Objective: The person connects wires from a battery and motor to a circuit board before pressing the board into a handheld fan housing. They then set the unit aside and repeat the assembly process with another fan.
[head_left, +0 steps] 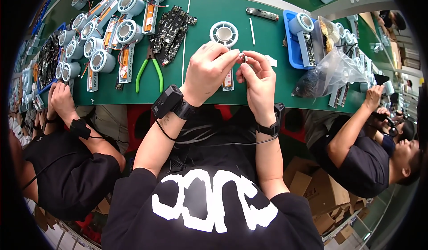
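Observation:
My left hand (207, 69) and my right hand (258, 77) meet above the green bench. Between their fingertips is a small silver and dark part (243, 57), mostly covered by the fingers. Both hands are closed in a pinch on it. Just beyond them lies a light blue handheld fan (224, 33) with a round ringed head. Its handle (228, 81) shows between my wrists, with an orange and white piece inside; its middle is hidden by my left hand. To the left is a pile of black circuit boards (171, 32), with green-handled pliers (150, 71) beside it.
Several fan units (102, 61) crowd the bench's left side. On the right stand a blue bin (292, 49) and a clear plastic bag (330, 74). A white stick (252, 31) and a loose handle part (262, 13) lie farther back. Co-workers sit on both sides, one hand (62, 99) close by.

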A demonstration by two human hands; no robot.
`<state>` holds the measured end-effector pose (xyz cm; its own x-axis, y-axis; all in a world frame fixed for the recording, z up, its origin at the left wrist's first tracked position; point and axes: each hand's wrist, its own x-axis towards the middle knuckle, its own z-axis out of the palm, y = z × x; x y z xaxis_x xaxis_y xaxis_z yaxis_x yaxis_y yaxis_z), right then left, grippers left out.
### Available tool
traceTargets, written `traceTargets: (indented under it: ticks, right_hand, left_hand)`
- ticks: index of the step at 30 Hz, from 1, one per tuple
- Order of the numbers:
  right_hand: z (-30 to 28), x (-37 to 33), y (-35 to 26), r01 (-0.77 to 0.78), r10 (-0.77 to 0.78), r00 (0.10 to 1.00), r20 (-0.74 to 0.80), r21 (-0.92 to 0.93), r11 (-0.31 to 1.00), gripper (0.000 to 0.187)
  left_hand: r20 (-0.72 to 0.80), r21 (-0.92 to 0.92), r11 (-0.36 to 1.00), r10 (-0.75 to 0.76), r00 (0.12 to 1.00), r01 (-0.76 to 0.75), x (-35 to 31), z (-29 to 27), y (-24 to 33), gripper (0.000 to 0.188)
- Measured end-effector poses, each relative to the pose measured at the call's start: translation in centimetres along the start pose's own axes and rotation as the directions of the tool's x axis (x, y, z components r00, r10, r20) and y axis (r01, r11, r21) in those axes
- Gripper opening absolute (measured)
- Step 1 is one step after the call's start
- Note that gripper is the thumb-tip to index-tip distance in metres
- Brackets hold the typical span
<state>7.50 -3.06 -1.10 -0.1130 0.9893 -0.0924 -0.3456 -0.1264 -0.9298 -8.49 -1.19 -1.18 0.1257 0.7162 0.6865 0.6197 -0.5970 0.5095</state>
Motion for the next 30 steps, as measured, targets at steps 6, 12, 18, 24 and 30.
traceTargets:
  ticks: [6,12,18,24,30]
  right_hand:
    - [0.2,-0.3,0.8,0.098,-0.103,0.994,-0.028,-0.126,0.987,0.029]
    - [0.4,-0.7,1.0,0.144,-0.164,0.986,-0.034,-0.326,0.934,0.029]
    - [0.2,-0.5,1.1,0.223,-0.271,0.962,0.017,-0.62,0.753,0.029]
    - [0.0,-0.6,1.5,0.098,-0.109,0.993,-0.038,-0.223,0.97,0.028]
    - [-0.3,-0.4,1.3,0.084,-0.082,0.996,0.014,-0.187,0.979,0.028]
  left_hand:
    - [0.049,0.053,0.998,0.032,0.998,-0.034,-0.1,-0.4,0.0,0.024]
    - [0.068,0.072,0.996,0.051,0.996,-0.056,-0.3,-0.3,-0.1,0.023]
    - [0.101,0.061,0.995,0.067,0.993,-0.074,-0.4,-0.3,-0.5,0.021]
    - [0.081,-0.107,0.992,-0.052,0.995,0.061,-1.2,0.2,-0.3,0.014]
    - [0.045,-0.231,0.956,-0.173,0.984,0.178,-1.2,0.0,-0.7,0.02]
